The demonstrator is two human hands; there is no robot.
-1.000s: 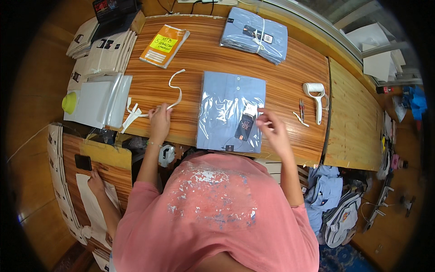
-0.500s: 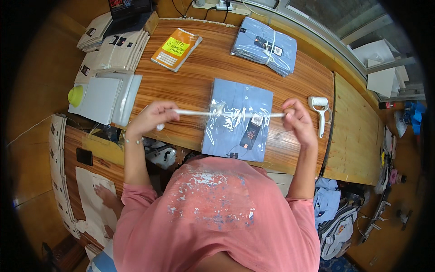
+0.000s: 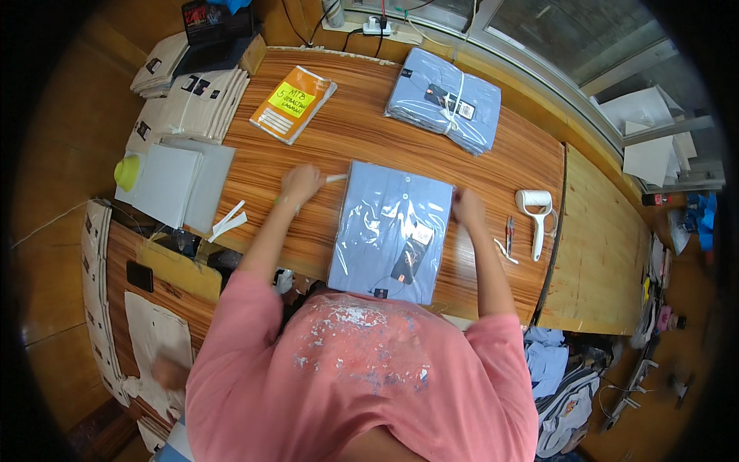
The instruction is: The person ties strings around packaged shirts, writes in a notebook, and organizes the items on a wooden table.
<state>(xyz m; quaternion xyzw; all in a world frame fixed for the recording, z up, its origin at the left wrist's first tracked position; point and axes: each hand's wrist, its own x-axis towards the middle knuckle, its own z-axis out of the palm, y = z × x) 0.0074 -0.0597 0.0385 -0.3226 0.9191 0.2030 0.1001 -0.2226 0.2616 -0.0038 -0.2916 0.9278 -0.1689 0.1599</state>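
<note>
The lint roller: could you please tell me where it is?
In the head view, the lint roller lies on the wooden table, toward the right, just right of the small red tool.

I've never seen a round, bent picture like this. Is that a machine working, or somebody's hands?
They are a person's two bare hands. The view comes from a wide fisheye camera worn on the head, looking down, so straight edges bend. On the brown striped wooden table lies a flat, light-blue, plastic-wrapped shirt pack. The left hand holds a thin white strip reaching the pack's left edge. The right hand is at its right edge; I cannot tell whether it grips anything. Beyond lie another blue shirt bundle and an orange notebook; a white lint roller lies to the right.
</note>
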